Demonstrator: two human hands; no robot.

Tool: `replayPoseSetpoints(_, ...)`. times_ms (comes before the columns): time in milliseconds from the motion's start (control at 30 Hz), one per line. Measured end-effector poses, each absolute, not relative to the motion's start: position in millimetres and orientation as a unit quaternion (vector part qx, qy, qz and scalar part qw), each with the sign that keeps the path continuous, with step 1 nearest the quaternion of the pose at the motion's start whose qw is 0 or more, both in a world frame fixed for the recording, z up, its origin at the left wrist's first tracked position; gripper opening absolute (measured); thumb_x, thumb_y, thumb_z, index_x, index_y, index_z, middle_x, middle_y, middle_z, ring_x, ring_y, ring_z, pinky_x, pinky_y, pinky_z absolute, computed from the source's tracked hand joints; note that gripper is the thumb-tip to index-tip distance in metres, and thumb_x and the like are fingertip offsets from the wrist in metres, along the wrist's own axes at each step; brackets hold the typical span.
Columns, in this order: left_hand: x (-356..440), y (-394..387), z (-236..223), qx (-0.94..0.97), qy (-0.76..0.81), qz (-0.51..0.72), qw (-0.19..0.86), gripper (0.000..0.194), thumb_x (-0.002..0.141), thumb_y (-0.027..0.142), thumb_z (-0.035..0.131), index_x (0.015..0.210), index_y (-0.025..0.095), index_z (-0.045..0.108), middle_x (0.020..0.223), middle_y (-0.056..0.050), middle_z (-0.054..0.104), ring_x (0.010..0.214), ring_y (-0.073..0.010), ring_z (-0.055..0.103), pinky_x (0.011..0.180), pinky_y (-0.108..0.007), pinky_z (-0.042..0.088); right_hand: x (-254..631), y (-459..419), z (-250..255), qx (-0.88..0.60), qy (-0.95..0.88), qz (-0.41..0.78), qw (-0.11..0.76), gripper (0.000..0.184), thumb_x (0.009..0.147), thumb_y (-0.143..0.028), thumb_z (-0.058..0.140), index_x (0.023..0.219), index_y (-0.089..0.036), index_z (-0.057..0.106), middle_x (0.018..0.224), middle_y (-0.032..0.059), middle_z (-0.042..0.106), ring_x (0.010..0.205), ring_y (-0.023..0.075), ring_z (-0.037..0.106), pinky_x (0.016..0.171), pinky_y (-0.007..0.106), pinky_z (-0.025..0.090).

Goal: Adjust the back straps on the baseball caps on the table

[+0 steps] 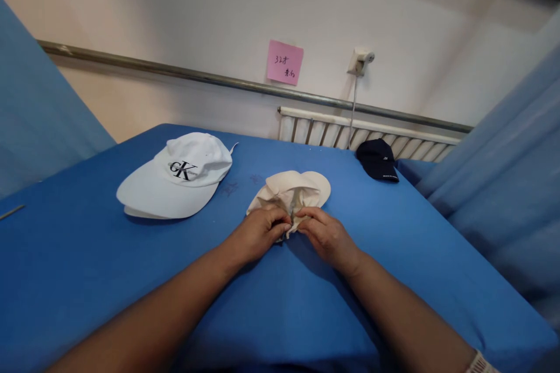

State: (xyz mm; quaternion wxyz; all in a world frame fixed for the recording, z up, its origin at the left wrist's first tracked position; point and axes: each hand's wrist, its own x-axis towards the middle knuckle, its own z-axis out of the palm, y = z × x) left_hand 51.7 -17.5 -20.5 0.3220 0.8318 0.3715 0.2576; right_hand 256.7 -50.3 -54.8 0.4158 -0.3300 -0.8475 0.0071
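Note:
A cream cap (pixel 292 183) lies in the middle of the blue-covered table, its brim pointing away to the right and its cloth crumpled at the near side. My left hand (pixel 261 231) pinches the cap's near edge from the left. Opposite it, my right hand (pixel 327 239) is closed on the same edge, fingertips pressed into the fabric. Between the two hands a small dark piece (pixel 282 239) shows at the cap's back edge; its kind is hard to make out.
To the left sits a white cap (pixel 196 157) with black lettering. A dark navy cap (pixel 376 158) rests at the far right edge of the blue table (pixel 131 285). Beyond stand a radiator (pixel 324 131) and a wall. Blue curtains (pixel 503 169) hang at both sides. A thin stick (pixel 12 213) lies far left.

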Motion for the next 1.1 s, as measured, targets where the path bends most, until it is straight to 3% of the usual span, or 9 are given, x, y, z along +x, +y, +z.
replayPoseSetpoints(233,55.0,-16.7,-29.3,0.744,0.391,0.308,0.445,0.017,0.082,0.034,0.061,0.087,0.018,0.064,0.068,0.001,0.061,0.061,-0.0129,0.056,0.057,-0.024,0.045,259.8,-49.4,-58.3,-0.337,-0.839,0.020,0.427,0.019,0.094,-0.013,0.050,0.104,-0.020,0.065,0.114,0.0102,0.063,0.099,0.0198,0.065,0.086,0.033,0.055)
replayPoseSetpoints(533,50.3,-19.0,-23.2,0.755,0.391,0.277,0.447,0.019,0.082,0.034,0.062,0.089,0.017,0.069,0.076,-0.002,0.069,0.067,-0.0154,0.063,0.063,-0.026,0.049,259.8,-51.4,-55.7,-0.339,-0.839,0.024,0.425,0.018,0.094,-0.014,0.049,0.102,-0.019,0.065,0.114,0.0116,0.064,0.101,0.0218,0.065,0.086,0.036,0.056)
replayPoseSetpoints(1100,48.5,-19.9,-16.6,0.782,0.364,0.259,0.435,0.018,0.085,0.031,0.059,0.097,0.018,0.063,0.080,-0.001,0.066,0.073,-0.0152,0.061,0.068,-0.027,0.048,262.1,-50.1,-57.7,-0.344,-0.832,0.015,0.434,0.018,0.093,-0.013,0.050,0.101,-0.020,0.065,0.116,0.0107,0.063,0.102,0.0212,0.064,0.088,0.035,0.056)
